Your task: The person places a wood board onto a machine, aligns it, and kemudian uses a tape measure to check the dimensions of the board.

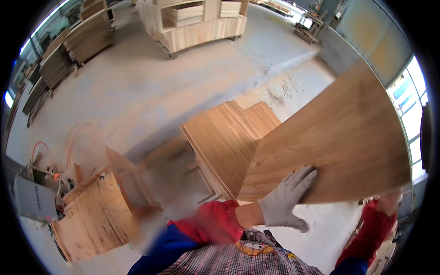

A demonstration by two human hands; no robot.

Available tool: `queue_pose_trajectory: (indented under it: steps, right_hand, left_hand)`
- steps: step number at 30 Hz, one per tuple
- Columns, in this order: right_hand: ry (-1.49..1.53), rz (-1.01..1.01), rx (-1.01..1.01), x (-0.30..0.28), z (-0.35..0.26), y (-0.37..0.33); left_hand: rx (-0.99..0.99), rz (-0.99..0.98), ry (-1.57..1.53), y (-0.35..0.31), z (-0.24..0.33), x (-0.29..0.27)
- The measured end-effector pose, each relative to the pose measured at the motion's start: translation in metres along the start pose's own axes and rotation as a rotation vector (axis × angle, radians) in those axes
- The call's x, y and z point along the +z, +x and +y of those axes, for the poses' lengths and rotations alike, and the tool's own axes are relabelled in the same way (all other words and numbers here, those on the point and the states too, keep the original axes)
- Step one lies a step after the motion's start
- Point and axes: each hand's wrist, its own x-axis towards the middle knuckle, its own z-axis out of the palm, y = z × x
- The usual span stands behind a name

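A large flat wooden panel (334, 142) with brown grain stands tilted in front of me on the right. My left hand (288, 197), in a pale work glove, is open, its fingers stretched out flat against the panel's face near the lower edge and its thumb pointing down. At the panel's lower right corner is my right hand (390, 201); it is blurred, and its fingers are hidden at the edge, so their grip cannot be made out. Beside the panel on the left lies a stack of similar wooden panels (222, 137), partly covered by it.
A worktable with a worn wooden top (98, 215) stands at the lower left, near a grey box (34, 197) and orange hoses (43, 145). A wooden rack (201, 34) holding boards is at the back. More stacked panels (89, 36) stand far left, and a machine (311, 23) far right.
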Motion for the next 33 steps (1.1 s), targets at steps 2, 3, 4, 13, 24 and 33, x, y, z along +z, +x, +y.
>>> queue_pose_trajectory:
  steps: [2, 3, 4, 13, 24, 33]
  right_hand:
    - [0.486, -0.277, -0.129, 0.077, 0.007, 0.046]
    - [0.781, -0.546, -0.188, 0.124, 0.005, 0.069]
    - [0.729, -0.687, -0.129, 0.171, -0.006, 0.086]
    - [0.229, -0.497, 0.238, 0.369, 0.323, -0.026]
    - [0.446, -0.52, 0.739, 0.325, 0.292, -0.081]
    - [0.71, -0.452, 0.625, 0.356, 0.249, -0.108]
  left_hand:
    - [-0.041, 0.188, 0.142, 0.009, 0.021, -0.013]
    - [-0.012, 0.375, 0.186, 0.01, 0.015, -0.021]
    - [-0.107, 0.449, 0.155, 0.004, 0.011, -0.034]
    - [-0.538, 0.912, -0.422, -0.112, -0.067, -0.108]
    - [-0.492, 1.378, -0.845, -0.277, -0.021, 0.017]
    - [-0.291, 1.626, -0.928, -0.402, 0.065, 0.102]
